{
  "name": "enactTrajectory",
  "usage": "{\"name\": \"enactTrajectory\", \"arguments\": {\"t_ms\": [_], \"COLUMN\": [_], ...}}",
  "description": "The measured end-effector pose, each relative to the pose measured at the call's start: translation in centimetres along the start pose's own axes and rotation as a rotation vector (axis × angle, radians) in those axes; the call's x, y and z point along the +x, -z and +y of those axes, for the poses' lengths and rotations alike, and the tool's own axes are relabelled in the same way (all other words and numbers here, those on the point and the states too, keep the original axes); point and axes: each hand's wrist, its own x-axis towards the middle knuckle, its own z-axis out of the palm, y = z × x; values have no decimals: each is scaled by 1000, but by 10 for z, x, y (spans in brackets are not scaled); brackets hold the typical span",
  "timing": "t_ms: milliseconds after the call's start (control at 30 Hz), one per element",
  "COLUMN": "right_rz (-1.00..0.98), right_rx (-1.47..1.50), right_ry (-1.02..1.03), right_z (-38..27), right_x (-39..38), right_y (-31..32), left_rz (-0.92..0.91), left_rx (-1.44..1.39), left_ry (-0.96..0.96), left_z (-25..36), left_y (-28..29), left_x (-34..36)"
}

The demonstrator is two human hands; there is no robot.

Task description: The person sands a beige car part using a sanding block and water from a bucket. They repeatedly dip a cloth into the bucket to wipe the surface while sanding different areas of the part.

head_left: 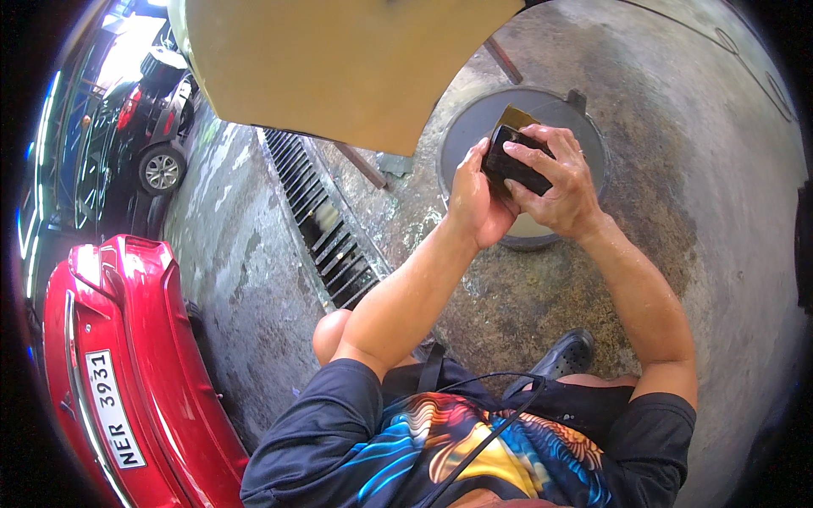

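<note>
Both hands meet around a black sanding block (518, 161), held tilted above a round grey tub (461, 140). A yellowish-brown sheet (513, 117), which looks like sandpaper, sticks out past the block's far edge. My left hand (481, 201) cups the block's left side and underside, its fingers partly hidden. From the right, my right hand (561, 179) grips the block, with fingers bent over its top face. Wet skin shows on both hands. Cloudy liquid (527, 227) is visible in the tub below my wrists.
A large tan car panel (330, 68) rests on brown stand legs (362, 165) beyond the tub. Left of it, a metal drain grate (315, 222) crosses the wet concrete floor. A red car rear section (157, 313) and a dark car (118, 144) stand at the left.
</note>
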Motion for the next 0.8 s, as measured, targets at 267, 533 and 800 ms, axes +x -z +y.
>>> {"name": "enactTrajectory", "arguments": {"t_ms": [267, 533, 800], "right_rz": [-81, -377, -210], "right_rx": [-108, 49, 273], "right_ry": [-4, -296, -295], "right_z": [1, -1, 6], "right_x": [0, 9, 6], "right_y": [3, 12, 5], "left_rz": [48, 100, -28], "left_rx": [85, 280, 281], "left_ry": [61, 123, 123], "left_z": [8, 17, 20], "left_y": [-2, -3, 3], "left_x": [-1, 0, -1]}}
